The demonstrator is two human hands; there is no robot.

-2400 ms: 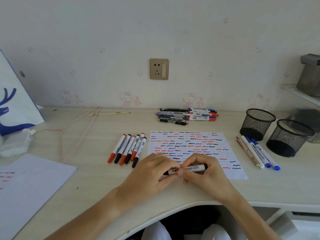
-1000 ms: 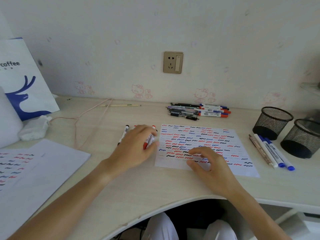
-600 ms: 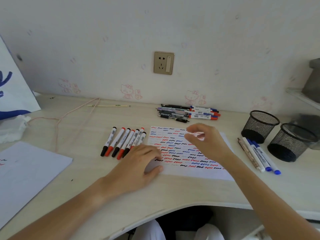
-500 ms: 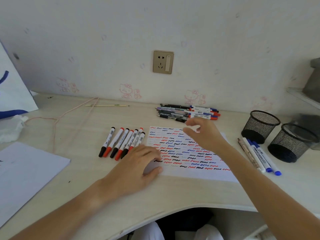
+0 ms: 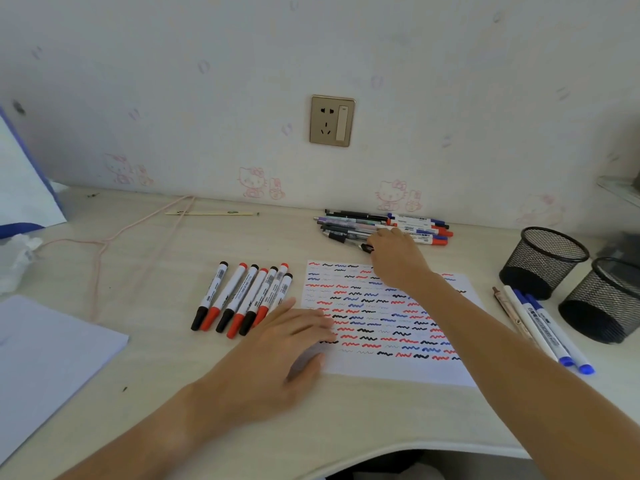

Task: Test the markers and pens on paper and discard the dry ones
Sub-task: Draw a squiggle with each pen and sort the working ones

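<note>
A white test paper (image 5: 398, 370) covered in red, blue and black squiggles lies in the middle of the desk. My left hand (image 5: 277, 355) rests flat on its left edge. My right hand (image 5: 398, 258) reaches over the paper to the pile of pens and markers (image 5: 356, 225) by the wall. Its thumb and fingers curl down onto the front black pen (image 5: 366, 249), most of which the hand hides. A row of several red and black markers (image 5: 242, 297) lies left of the paper.
Two black mesh cups (image 5: 543, 261) (image 5: 604, 303) stand at the right, with blue markers and a brown pen (image 5: 540, 327) beside them. Another sheet (image 5: 41, 362) lies front left. A pink cord (image 5: 138, 233), a paper bag (image 5: 20, 188) and a crumpled tissue (image 5: 14, 258) are at the left.
My left hand laid the tested black marker with the row on the left and came to rest on the paper. My right hand moved from the paper back to the pen pile.
</note>
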